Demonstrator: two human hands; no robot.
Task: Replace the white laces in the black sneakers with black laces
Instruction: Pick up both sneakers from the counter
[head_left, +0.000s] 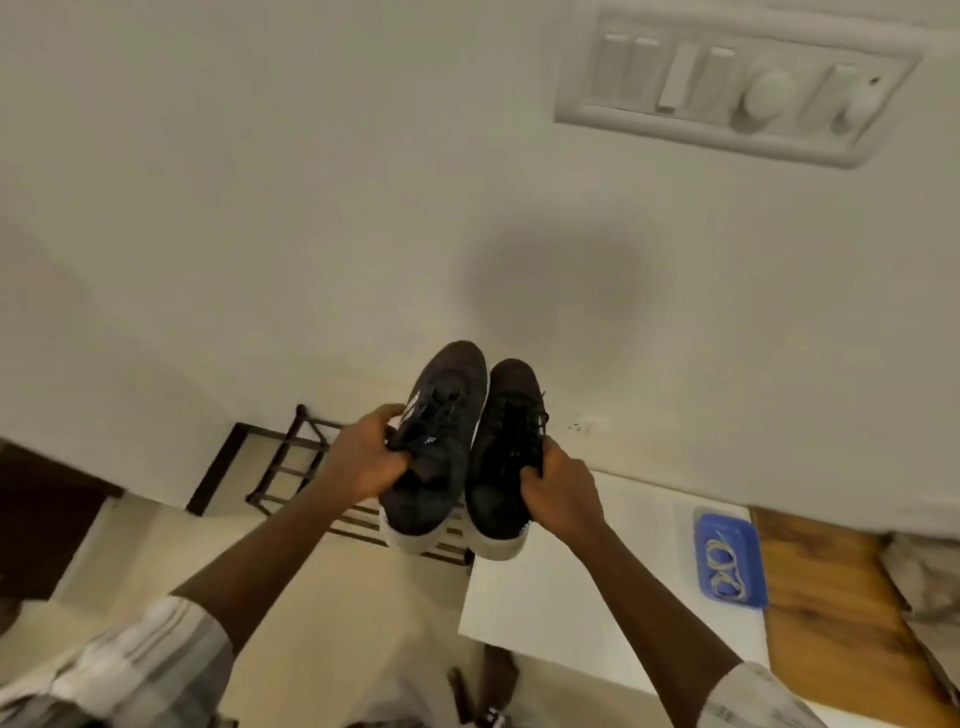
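I hold two black sneakers with white soles side by side in the air, toes pointing away toward the wall. My left hand (366, 457) grips the left sneaker (439, 452) at its opening. My right hand (563, 493) grips the right sneaker (501, 467) the same way. Dark laces run up both shoes, and white stripes show on the left one. Coiled white laces (724, 566) lie in a blue tray (750, 545) on the white table (561, 597) at the right.
A dark metal shoe rack (296, 467) stands against the wall below the sneakers. A switch panel (737, 88) is on the wall at the upper right. A wooden surface (831, 597) lies right of the table. Tiled floor (322, 623) spreads below my arms.
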